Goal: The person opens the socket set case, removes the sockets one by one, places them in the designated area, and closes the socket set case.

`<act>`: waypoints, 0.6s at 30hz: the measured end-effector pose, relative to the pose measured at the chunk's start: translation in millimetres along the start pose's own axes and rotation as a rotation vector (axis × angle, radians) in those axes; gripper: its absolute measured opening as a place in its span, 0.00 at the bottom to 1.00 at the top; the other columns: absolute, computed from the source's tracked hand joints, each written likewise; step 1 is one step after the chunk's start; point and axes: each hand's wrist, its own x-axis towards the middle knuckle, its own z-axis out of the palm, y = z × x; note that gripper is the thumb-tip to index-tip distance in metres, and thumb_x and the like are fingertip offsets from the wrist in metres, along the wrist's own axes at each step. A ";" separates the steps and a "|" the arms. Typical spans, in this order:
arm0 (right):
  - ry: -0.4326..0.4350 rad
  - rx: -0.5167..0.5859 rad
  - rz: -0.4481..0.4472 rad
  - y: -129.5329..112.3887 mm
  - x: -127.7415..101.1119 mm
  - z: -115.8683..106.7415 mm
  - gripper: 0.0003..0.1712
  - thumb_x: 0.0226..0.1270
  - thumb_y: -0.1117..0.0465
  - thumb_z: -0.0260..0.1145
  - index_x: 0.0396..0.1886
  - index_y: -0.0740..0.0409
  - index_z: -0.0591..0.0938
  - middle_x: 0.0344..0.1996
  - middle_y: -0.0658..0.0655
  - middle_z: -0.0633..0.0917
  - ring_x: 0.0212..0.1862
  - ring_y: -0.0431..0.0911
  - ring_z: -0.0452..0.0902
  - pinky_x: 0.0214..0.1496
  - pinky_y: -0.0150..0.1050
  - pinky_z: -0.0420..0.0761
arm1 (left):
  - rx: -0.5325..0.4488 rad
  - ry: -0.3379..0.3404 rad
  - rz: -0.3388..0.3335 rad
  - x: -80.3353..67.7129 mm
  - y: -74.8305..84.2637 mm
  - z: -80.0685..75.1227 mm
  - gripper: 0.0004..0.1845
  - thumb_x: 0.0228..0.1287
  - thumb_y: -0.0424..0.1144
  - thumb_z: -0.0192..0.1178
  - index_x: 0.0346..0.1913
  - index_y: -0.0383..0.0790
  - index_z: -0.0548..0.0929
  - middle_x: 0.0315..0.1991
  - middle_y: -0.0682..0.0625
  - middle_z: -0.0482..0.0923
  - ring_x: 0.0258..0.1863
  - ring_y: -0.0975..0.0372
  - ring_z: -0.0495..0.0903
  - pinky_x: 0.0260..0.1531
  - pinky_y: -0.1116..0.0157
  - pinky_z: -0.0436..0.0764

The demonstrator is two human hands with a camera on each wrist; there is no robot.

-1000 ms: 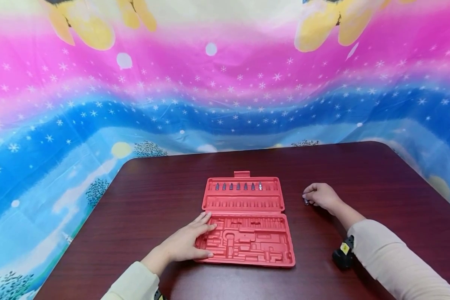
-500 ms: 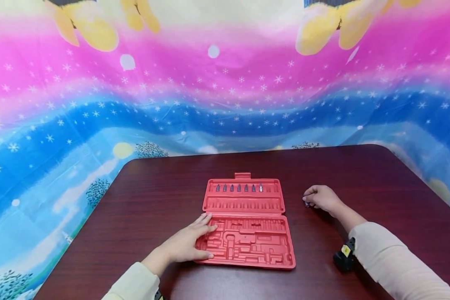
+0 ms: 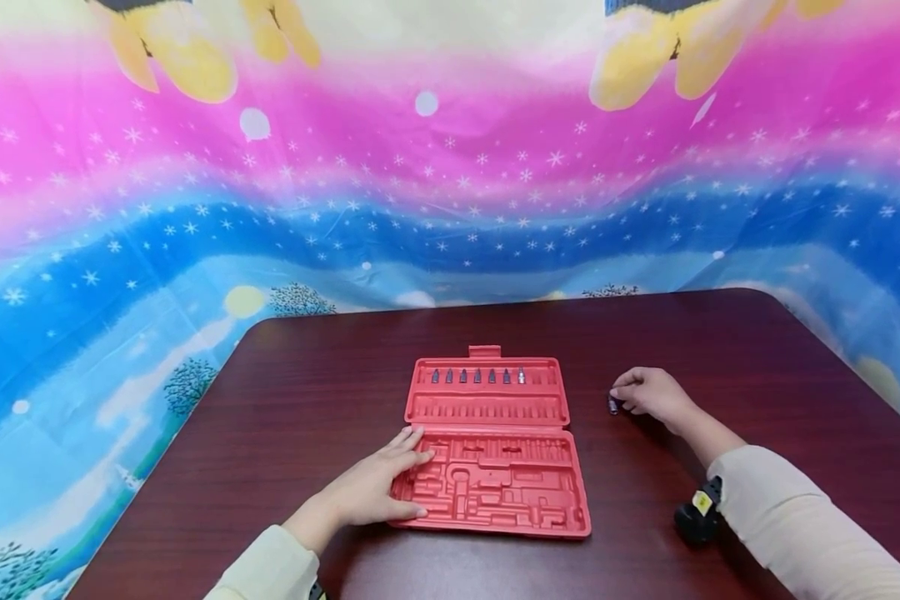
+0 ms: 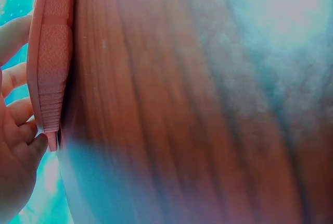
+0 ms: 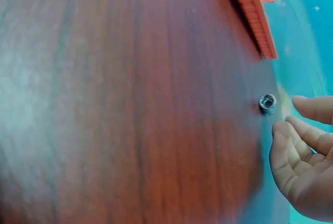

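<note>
A red plastic tool case (image 3: 495, 442) lies open flat on the dark wooden table (image 3: 307, 383). Its far half holds a row of several small metal bits (image 3: 477, 376), and the moulded slots in the near half are bare. My left hand (image 3: 378, 487) rests with straight fingers on the case's near-left corner, and its fingers (image 4: 15, 114) touch the case edge (image 4: 52, 62). My right hand (image 3: 648, 392) hovers right of the case. Its loosely curled fingers (image 5: 304, 140) sit just beside a small dark metal socket (image 5: 267, 103) (image 3: 612, 405) that stands on the table, not touching it.
A bright pink and blue starry cloth (image 3: 450, 183) hangs behind the table and over its far edge. Bare dark tabletop (image 3: 757, 358) runs left and right of the case. A black wrist-worn camera (image 3: 697, 517) sits on my right sleeve.
My right hand has drawn back slightly from the socket, which now stands free on the table. The left hand and the case have not moved.
</note>
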 end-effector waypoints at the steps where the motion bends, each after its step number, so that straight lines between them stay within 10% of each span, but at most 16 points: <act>1: 0.001 0.003 -0.002 -0.9 -0.5 -1.0 0.18 0.61 0.61 0.55 0.43 0.73 0.72 0.34 0.62 0.77 0.33 0.49 0.75 0.36 0.42 0.76 | -0.003 0.000 -0.002 0.2 -0.1 0.1 0.37 0.45 0.56 0.62 0.59 0.43 0.67 0.66 0.48 0.47 0.65 0.58 0.42 0.56 0.57 0.57; 18: -0.014 0.137 -0.031 -31.7 7.1 14.5 0.20 0.60 0.61 0.56 0.46 0.74 0.71 0.40 0.70 0.75 0.38 0.55 0.75 0.39 0.41 0.76 | -0.003 -0.005 -0.022 0.7 0.2 2.3 0.38 0.44 0.58 0.61 0.59 0.43 0.67 0.66 0.48 0.48 0.64 0.57 0.42 0.55 0.55 0.57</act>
